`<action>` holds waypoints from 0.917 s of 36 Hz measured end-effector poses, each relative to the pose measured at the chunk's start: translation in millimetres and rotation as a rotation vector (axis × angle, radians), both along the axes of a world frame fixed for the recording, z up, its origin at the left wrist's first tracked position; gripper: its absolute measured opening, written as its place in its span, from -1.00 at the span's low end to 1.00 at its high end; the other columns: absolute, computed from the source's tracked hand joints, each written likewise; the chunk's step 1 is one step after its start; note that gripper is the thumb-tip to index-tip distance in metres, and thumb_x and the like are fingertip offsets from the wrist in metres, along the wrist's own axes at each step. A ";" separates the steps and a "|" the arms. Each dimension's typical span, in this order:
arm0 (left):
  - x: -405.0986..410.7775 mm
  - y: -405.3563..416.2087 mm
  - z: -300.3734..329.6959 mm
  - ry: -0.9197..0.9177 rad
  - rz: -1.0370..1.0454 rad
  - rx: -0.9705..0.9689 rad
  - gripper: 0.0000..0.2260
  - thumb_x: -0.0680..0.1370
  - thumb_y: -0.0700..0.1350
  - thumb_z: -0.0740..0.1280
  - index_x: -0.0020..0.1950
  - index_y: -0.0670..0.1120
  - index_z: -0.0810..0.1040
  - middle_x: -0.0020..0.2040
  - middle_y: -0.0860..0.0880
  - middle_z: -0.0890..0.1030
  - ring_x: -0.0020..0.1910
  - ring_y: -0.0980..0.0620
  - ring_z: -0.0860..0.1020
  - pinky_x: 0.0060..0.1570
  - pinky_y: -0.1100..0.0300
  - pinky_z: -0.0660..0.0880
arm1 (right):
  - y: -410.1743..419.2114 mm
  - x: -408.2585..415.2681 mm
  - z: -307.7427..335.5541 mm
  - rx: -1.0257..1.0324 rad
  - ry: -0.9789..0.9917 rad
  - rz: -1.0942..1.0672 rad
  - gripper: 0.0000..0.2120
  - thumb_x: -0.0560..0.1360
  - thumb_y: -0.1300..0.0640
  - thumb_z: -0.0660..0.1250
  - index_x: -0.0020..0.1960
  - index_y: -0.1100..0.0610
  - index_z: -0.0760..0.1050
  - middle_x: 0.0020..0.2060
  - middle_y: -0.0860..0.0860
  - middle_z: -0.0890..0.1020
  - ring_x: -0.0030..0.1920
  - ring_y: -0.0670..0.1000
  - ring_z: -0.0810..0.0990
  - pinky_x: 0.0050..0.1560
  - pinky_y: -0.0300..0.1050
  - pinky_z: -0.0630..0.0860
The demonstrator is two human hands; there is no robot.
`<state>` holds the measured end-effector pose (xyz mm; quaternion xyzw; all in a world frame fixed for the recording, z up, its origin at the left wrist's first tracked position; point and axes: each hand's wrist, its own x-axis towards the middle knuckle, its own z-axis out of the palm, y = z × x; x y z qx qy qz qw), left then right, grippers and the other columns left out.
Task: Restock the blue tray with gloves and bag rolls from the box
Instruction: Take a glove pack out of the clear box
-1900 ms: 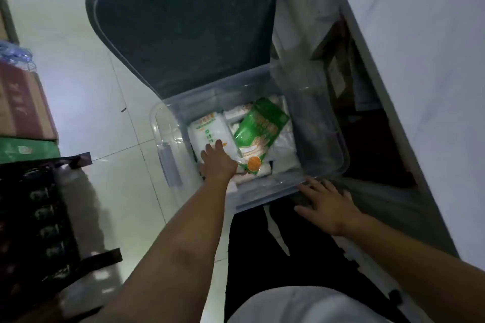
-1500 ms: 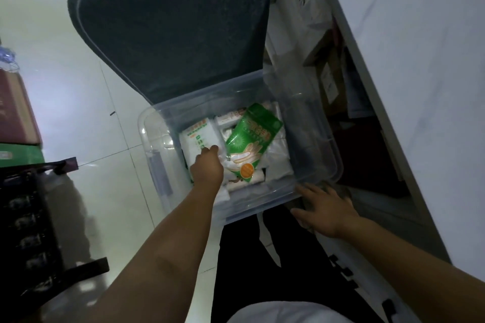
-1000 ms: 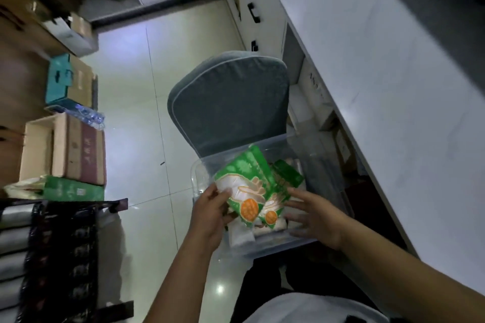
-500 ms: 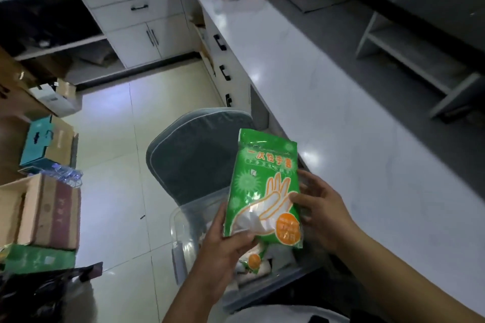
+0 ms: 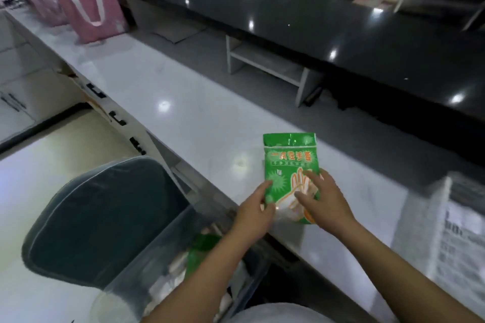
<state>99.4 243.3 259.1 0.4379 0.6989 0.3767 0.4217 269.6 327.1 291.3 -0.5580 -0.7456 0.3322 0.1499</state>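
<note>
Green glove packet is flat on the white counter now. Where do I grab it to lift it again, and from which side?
Probably by the glove packet's near bottom edge, coming from your own side. It lies flat on the white counter with its sealed top pointing away. The left hand and right hand already rest there, so fingers can slide under that end and pinch.

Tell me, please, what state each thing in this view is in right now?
Green glove pack: sealed, flat on the white counter, under both hands.
Left hand: fingers on the pack's left edge.
Right hand: fingers spread on the pack.
Clear box: open, still stocked.
Pink bag: upright.
</note>
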 end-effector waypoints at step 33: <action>-69.3 -276.7 -149.8 0.157 0.063 -0.984 -0.46 0.52 0.21 0.21 0.47 0.07 0.35 0.44 -0.07 0.45 0.36 -0.12 0.46 0.28 0.09 0.42 | -163.8 -61.2 -145.4 -0.217 -0.676 1.006 -0.32 0.57 -0.28 0.10 0.60 -0.15 -0.05 0.62 0.02 -0.17 0.58 0.13 -0.29 0.48 0.30 -0.24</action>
